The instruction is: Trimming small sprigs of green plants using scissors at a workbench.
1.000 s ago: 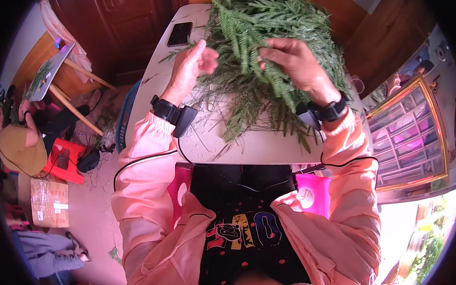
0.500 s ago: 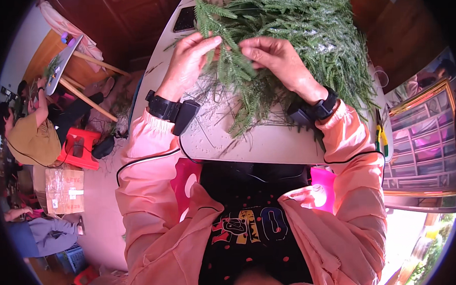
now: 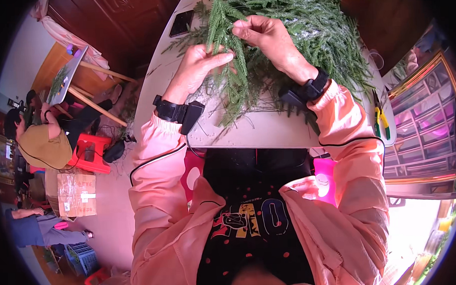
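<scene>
A green artificial pine branch (image 3: 223, 26) stands up in front of me, its lower sprigs hanging over the white table. My left hand (image 3: 198, 70) is closed around its stem, thumb pointing right, and the fingers behind the needles are partly hidden. Higher up and on the other side, my right hand (image 3: 272, 40) pinches a sprig of the same branch between thumb and forefinger. Behind and to the right lies a big heap of similar pine branches (image 3: 317, 44), some dusted white.
A dark phone (image 3: 181, 23) lies at the table's far left. Yellow-and-green handled pliers (image 3: 381, 121) rest near the right edge of the white table (image 3: 258, 131). Leftward on the floor are a red stool (image 3: 94, 152), a cardboard box (image 3: 76, 194) and other people.
My right hand has moved up along the branch, while my left hand has shifted slightly down and right. The branch stays in my hands.
</scene>
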The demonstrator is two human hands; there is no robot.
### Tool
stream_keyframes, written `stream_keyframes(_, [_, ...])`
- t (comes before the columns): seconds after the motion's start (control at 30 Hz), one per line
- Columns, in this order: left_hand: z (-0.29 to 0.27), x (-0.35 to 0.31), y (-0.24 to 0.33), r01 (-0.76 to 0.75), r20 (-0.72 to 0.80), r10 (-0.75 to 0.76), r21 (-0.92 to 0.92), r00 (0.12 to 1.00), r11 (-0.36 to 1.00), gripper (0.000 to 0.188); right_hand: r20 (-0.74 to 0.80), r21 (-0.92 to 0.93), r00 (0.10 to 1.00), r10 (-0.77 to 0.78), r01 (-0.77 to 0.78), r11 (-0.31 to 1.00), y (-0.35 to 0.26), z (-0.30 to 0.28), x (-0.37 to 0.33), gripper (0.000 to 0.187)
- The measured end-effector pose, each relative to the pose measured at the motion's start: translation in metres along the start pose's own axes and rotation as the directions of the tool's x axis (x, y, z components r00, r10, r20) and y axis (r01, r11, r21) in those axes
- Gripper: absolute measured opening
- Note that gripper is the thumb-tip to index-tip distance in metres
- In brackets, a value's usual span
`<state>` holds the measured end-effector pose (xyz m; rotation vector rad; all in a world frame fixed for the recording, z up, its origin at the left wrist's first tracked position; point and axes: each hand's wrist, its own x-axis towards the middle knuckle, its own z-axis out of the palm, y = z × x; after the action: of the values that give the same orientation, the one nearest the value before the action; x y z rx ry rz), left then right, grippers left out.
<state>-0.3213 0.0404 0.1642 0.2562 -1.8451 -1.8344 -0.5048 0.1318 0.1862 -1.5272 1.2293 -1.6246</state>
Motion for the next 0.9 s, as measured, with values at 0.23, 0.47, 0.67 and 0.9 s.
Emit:
stream_keyframes(0.23, [-0.013, -0.004, 0.003, -0.01, -0.153, -0.011, -0.133, 0.988, 0.991, 0.02, 0.03, -0.53, 0.883, -0.469, 0.412, 0.741, -0.013, 0.01, -0.014, 0.022])
stream_keyframes(0.47, [-0.022, 0.003, -0.006, -0.138, -0.333, 0.007, -0.372, 0.943, 0.918, 0.018, 0.459, -0.615, 0.666, -0.588, 0.716, 0.33, -0.013, 0.02, -0.019, 0.032])
stream_keyframes(0.67, [-0.013, -0.001, -0.005, -0.118, -0.23, 0.036, -0.359, 0.973, 0.926, 0.02, 0.549, -0.597, 0.61, -0.571, 0.764, 0.243, -0.012, 0.017, -0.018, 0.032])
stream_keyframes(0.9, [-0.011, -0.006, 0.0, -0.065, -0.077, 0.044, -0.297, 0.996, 0.953, 0.022, 0.622, -0.551, 0.446, -0.643, 0.833, 0.045, -0.02, 0.014, -0.021, 0.029])
